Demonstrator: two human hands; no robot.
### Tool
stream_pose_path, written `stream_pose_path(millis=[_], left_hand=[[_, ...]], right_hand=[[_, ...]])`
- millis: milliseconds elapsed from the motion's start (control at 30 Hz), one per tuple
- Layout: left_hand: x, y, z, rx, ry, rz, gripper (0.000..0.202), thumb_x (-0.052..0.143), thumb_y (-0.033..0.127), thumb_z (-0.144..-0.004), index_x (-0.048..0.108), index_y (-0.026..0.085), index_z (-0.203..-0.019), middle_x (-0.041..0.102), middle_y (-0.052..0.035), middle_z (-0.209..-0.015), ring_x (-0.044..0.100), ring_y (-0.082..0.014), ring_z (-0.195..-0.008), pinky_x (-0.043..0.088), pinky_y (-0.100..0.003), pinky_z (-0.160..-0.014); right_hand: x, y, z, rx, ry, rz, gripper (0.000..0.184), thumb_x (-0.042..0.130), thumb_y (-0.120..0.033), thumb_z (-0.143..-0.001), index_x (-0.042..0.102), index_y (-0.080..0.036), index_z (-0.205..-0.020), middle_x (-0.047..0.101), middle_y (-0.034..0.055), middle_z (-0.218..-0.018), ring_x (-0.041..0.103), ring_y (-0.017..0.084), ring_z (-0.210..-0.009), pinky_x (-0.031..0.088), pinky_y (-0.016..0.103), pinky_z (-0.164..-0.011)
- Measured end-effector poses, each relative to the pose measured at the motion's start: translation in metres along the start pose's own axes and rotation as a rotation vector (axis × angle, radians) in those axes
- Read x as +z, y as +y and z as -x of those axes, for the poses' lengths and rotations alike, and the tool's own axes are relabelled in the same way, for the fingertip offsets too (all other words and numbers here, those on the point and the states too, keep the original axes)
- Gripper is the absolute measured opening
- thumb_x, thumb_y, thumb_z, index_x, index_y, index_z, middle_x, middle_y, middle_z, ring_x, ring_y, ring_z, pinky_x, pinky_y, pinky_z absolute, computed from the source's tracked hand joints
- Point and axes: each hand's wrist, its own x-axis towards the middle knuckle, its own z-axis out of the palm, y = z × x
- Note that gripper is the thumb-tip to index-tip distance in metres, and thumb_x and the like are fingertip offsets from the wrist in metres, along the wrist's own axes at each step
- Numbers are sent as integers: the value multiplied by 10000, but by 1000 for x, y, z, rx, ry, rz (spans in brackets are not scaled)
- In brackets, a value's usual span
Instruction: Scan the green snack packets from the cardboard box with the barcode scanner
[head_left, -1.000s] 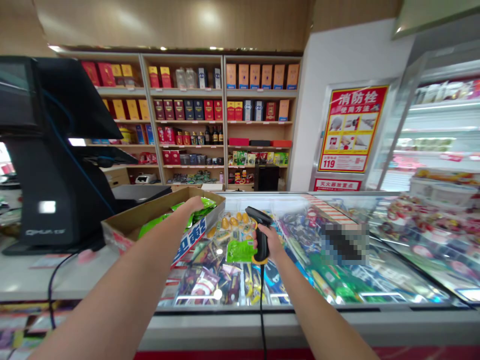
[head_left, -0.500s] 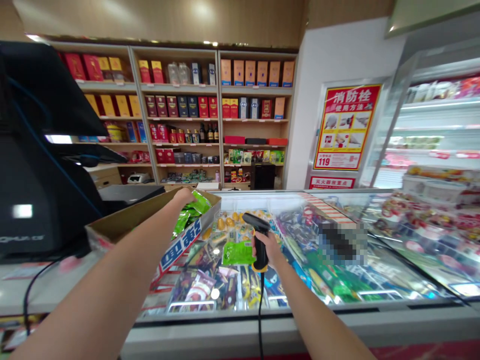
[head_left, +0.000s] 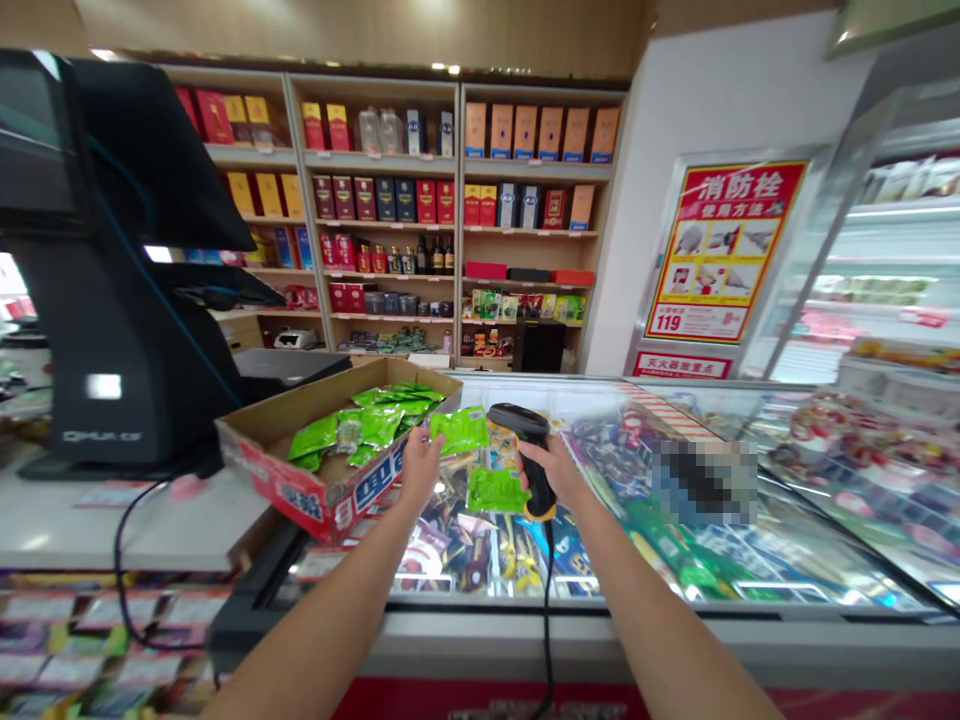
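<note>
My left hand (head_left: 420,462) pinches a green snack packet (head_left: 459,430) and holds it up just right of the cardboard box (head_left: 300,490), close to the scanner's head. My right hand (head_left: 551,472) is wrapped round the handle of a black barcode scanner (head_left: 525,440) with a yellow base, and the same hand also holds a second green packet (head_left: 493,490) against the handle. The box lies on the counter edge with several green packets (head_left: 360,425) inside. The scanner's cable hangs down between my arms.
A black checkout terminal (head_left: 112,300) stands on the white counter at the left. Below my hands is a glass-topped freezer (head_left: 675,560) full of wrapped goods. Wooden shelves (head_left: 457,230) with boxes and bottles line the back wall; a red poster (head_left: 720,250) hangs at the right.
My left hand has come out of the box with a green packet and moved right, up to the scanner. My right hand still holds the scanner and the other packet.
</note>
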Motion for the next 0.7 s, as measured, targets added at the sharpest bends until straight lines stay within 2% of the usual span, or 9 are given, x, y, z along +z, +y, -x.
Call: stream_pose_path(millis=[100,300,500,700], left_hand=[[-3,-8,-2,-46,-49,23,233,653,322,-724,463,203,-787,474,62,-615,481,-105,-554,476,-246,-569],[-7,-11,-8,-47,-44,10,256,671,304,-700,446,201,-767,465,71,-614,461,-90,-540,471,-224,-538],[-2,-3,-4,-117,-97,149,321,675,349,-666,414,209,-789,477,72,-657,486,-93,-560,518,-258,-525],[-2,6,-3,-164,-97,184,347,689,350,-645,398,213,-774,475,75,-653,502,-93,-561,535,-270,-535]], right_hand=[[2,4,1,6,-14,61,275,670,-419,-722,606,-154,-757,605,-8,-523,546,128,-354,409,230,-350],[5,13,-1,26,-22,88,268,659,-415,-723,601,-153,-731,605,-2,-513,548,128,-352,416,227,-353],[8,17,-3,37,-27,91,290,644,-425,-730,588,-151,-652,573,-7,-472,533,119,-339,397,216,-344],[8,15,-2,50,12,46,308,668,-433,-697,576,-152,-610,572,-7,-475,534,121,-334,407,219,-338]])
